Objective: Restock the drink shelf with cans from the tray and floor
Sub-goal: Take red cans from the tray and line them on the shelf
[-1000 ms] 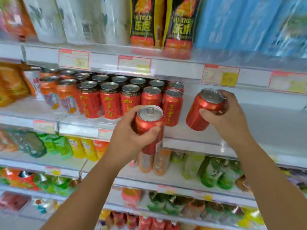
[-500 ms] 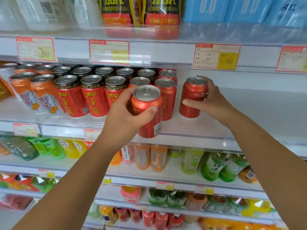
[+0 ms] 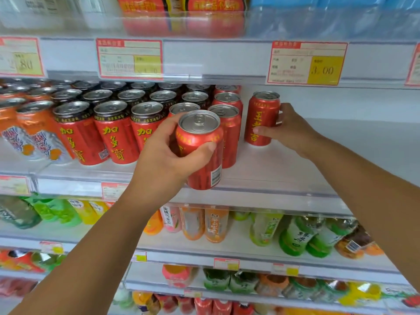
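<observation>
My left hand [image 3: 166, 153] grips a red can [image 3: 202, 153] held upright in front of the drink shelf [image 3: 284, 176], just off its front edge. My right hand [image 3: 288, 130] is wrapped around a second red can [image 3: 261, 119] that stands on the shelf to the right of the red-can rows [image 3: 227, 117]. Several rows of red cans with yellow characters [image 3: 113, 133] fill the shelf's left and middle. The tray and floor are out of view.
Orange cans [image 3: 29, 137] stand at the shelf's far left. The shelf's right part is bare white. Price tags [image 3: 306, 62] line the shelf above. Bottled drinks [image 3: 295, 235] lie on the lower shelves.
My right hand has carried its can down and back onto the shelf beside the red rows. My left hand has kept its can near the shelf front. The camera moved closer.
</observation>
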### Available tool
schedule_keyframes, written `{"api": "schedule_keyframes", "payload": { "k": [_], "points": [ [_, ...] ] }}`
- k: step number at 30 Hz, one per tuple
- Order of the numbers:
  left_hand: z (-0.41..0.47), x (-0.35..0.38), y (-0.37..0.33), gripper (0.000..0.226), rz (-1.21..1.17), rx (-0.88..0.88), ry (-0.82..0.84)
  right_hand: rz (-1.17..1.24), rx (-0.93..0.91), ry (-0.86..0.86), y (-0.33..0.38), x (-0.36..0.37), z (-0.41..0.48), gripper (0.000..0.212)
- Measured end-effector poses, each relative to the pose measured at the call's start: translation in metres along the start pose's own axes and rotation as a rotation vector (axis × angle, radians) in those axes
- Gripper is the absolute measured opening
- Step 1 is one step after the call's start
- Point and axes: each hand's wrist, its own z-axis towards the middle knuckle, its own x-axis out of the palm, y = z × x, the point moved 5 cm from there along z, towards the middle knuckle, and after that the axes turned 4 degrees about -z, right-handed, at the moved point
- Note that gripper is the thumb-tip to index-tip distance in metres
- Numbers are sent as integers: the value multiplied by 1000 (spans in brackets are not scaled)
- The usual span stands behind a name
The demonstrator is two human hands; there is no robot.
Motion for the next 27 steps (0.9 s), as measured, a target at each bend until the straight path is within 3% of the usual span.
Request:
{"api": "schedule_keyframes", "payload": {
  "k": [7,16,21,23,25,27],
  "points": [
    [3,0,2,46,6,11,0,51,13,-113,-11,5,53,71],
    [2,-3,2,55,-11,-13,21,44,22,-74,-18,22,94,71],
    [3,-4,1,51,-9,-35,19,-67,150,-75,-22,21,85,88],
    [2,-6,-1,49,-17,-41,20,-97,140,-158,-11,10,59,74],
    [2,-4,-4,48,-34,-47,26,-69,-1,-266,8,-4,17,47],
    [1,1,-6,46,-51,-52,46,-2,-161,-225,24,-9,-30,23]
  ]
}}
